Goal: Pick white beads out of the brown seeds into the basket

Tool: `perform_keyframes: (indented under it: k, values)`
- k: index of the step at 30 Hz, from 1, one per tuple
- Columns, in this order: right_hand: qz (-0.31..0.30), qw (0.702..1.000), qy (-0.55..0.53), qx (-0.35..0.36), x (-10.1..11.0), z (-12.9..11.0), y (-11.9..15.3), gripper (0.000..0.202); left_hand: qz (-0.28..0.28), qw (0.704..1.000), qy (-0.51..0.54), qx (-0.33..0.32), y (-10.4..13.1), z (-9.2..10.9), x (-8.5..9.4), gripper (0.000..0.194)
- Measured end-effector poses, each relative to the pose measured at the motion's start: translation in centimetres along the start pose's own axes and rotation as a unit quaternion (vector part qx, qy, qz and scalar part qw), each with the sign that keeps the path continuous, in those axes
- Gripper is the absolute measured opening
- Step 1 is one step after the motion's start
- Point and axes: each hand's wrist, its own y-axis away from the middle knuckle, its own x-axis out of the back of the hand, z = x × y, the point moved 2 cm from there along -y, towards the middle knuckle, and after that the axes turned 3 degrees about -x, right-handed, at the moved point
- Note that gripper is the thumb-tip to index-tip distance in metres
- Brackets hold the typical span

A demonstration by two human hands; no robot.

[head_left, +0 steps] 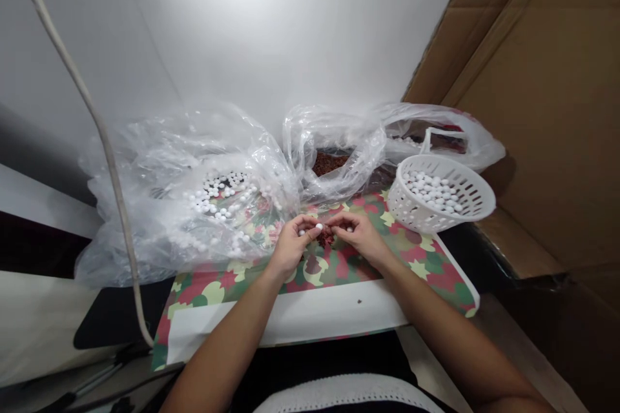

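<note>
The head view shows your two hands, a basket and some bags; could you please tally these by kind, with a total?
Bare hands: 2, the left hand and the right hand
Perforated white plastic basket: 1
Clear plastic bags: 3
Total: 6
The white balls are too many and too overlapped to count.

Nearside of the left grip (289,246) and right grip (362,239), the counter (336,276) leaves passage; a perforated plastic basket (411,211) blocks rightward, a clear plastic bag (140,226) leftward, its far outline uncertain.
</note>
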Motion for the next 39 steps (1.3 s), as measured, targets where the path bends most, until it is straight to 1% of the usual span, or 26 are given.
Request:
perform_keyframes:
  k: [3, 5, 8, 13, 17, 19, 22, 24, 30, 35, 39]
  values:
    - [-0.017, 0.997, -0.077, -0.028, 0.0, 0.5, 0.0, 0.039, 0.003, 1.0, 0.018, -0.003, -0.1, -0.1, 0.0, 0.043]
    - [-0.022, 0.993, -0.115, -0.032, 0.0, 0.8, 0.0, 0.041, 0.003, 1.0, 0.028, 0.004, -0.1, -0.2, -0.1, 0.044]
    - [-0.015, 0.991, -0.131, -0.017, 0.0, 1.0, -0.1, 0.039, 0.007, 0.999, 0.035, 0.012, -0.1, -0.2, -0.1, 0.046]
    - [-0.023, 0.986, -0.167, -0.008, -0.2, 0.6, -0.1, 0.039, 0.008, 0.998, 0.052, 0.02, 0.0, 0.0, -0.2, 0.048]
    - [0.006, 0.981, -0.191, 0.005, -0.2, 0.4, -0.1, 0.041, 0.012, 0.997, 0.066, 0.029, 0.1, 0.1, -0.2, 0.052]
    - [0.003, 0.982, -0.191, 0.005, -0.2, 0.5, -0.1, 0.04, 0.014, 0.997, 0.072, 0.033, 0.1, 0.1, -0.2, 0.053]
    - [-0.026, 0.984, -0.177, -0.004, -0.4, 0.5, 0.0, 0.04, 0.02, 0.996, 0.083, 0.036, 0.0, 0.1, -0.2, 0.051]
    - [-0.034, 0.987, -0.158, -0.002, -0.5, 0.3, 0.2, 0.038, 0.024, 0.995, 0.087, 0.037, 0.0, 0.0, -0.1, 0.049]
    - [0.002, 0.999, -0.03, 0.038, -0.5, -0.2, 0.4, 0.036, 0.017, 0.996, 0.08, 0.046, 0.0, -0.2, 0.0, 0.048]
    - [-0.029, 0.998, -0.036, 0.046, -0.7, -0.3, 0.4, 0.036, -0.005, 0.996, 0.073, 0.052, 0.1, -0.2, -0.1, 0.047]
    - [-0.04, 0.997, -0.041, 0.041, -0.9, -0.6, 0.5, 0.036, -0.014, 0.998, 0.045, 0.034, 0.2, 0.0, -0.1, 0.046]
